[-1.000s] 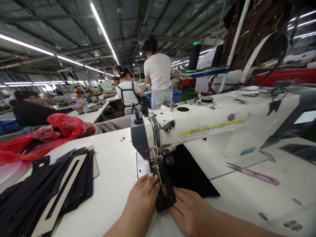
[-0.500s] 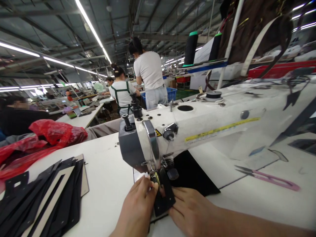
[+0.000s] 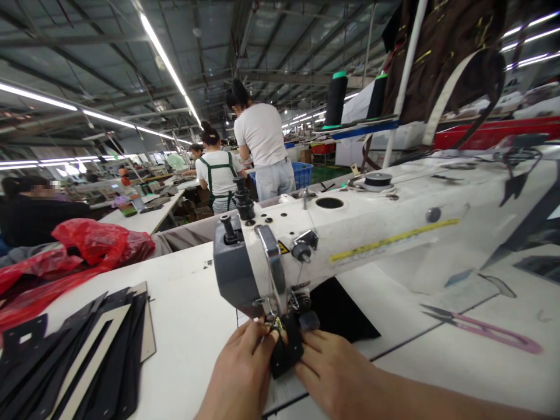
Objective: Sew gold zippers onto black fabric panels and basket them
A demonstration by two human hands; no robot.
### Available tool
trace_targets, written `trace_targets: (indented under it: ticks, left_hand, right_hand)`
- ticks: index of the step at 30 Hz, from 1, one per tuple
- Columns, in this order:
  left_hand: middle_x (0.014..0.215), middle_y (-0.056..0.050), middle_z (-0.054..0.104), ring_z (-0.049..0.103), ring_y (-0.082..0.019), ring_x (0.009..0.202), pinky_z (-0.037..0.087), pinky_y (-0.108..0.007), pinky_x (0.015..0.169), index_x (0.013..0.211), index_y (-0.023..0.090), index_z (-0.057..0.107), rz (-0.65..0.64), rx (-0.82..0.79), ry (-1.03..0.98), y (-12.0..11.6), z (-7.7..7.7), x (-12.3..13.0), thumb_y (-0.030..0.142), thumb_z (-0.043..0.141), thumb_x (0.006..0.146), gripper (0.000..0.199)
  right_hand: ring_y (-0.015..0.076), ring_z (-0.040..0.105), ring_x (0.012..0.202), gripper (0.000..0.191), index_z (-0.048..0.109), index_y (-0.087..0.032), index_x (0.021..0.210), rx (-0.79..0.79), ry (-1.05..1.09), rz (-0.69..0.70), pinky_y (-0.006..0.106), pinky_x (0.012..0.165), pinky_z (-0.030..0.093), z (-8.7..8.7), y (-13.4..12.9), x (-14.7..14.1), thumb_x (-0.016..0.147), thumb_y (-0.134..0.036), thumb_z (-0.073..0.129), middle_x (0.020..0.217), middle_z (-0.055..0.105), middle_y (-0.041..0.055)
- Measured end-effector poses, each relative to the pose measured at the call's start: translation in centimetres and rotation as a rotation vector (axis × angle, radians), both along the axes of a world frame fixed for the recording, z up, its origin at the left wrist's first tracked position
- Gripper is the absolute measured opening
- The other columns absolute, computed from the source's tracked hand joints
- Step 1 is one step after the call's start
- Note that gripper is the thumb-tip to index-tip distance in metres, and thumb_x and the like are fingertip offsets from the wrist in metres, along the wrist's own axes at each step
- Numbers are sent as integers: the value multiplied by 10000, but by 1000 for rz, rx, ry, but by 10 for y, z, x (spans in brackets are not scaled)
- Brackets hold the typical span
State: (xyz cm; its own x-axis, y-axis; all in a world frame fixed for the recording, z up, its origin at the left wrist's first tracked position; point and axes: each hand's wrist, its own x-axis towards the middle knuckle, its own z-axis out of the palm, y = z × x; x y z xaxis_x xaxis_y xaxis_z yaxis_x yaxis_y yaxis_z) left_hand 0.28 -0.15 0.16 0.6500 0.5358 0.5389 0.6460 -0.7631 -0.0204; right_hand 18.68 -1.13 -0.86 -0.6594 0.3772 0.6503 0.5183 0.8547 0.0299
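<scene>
White table, sewing machine at one o'clock. Black piece sits at six, running beneath the machine's head. At seven, my left hand pinches the zip; at five, my right hand flanks the piece, its grip too hidden to tell. Step judged: guiding zip under needle; next move calls for straight, even feeding.

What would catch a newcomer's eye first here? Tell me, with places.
Probably the large white sewing machine, stretching from the centre to the right edge, with the left hand and right hand at a black piece by its needle end. Next, perhaps, the crumpled red plastic at left, beyond the stack of black pieces, and the pink-handled thread snips at right.
</scene>
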Motion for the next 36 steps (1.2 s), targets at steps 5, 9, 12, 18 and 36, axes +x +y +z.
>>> trace_targets:
  ticks: [5, 9, 12, 18, 36]
  left_hand:
    - [892, -82, 669, 653, -193, 875, 533, -351, 834, 1017, 146, 571, -36, 105, 69, -14, 4, -6, 88, 348, 875, 271]
    - [914, -94, 659, 649, -185, 863, 527, -354, 832, 999, 144, 575, -14, 131, 96, -17, 6, -4, 95, 314, 895, 285]
    - [824, -73, 641, 644, -174, 763, 544, -333, 767, 935, 151, 582, -1, 118, 76, -13, 7, 0, 90, 328, 888, 264]
    - [765, -55, 604, 622, -197, 716, 546, -334, 719, 881, 194, 597, 74, 85, -2, -3, -12, 6, 95, 407, 848, 216]
    - [977, -120, 654, 633, -224, 927, 545, -326, 831, 1021, 115, 594, 29, 124, 93, 3, -9, -6, 121, 365, 893, 263]
  right_hand:
    - [181, 591, 762, 296, 640, -114, 809, 75, 189, -61, 308, 846, 481, -12, -13, -2, 868, -24, 365, 731, 647, 52]
    - [175, 592, 760, 258, 640, -123, 814, 56, 170, -43, 306, 863, 475, -11, -16, -1, 853, -18, 407, 727, 646, 50]
    - [178, 595, 752, 250, 648, -116, 819, 35, 131, -42, 295, 840, 484, -5, -14, 0, 850, -18, 419, 722, 646, 55]
    - [190, 599, 746, 426, 665, -100, 811, 84, 133, -35, 278, 784, 491, 6, -6, -1, 935, -86, 258, 734, 661, 74]
    - [171, 575, 630, 300, 633, -130, 789, 4, 41, -91, 280, 677, 492, 18, -5, 8, 866, -91, 346, 669, 623, 55]
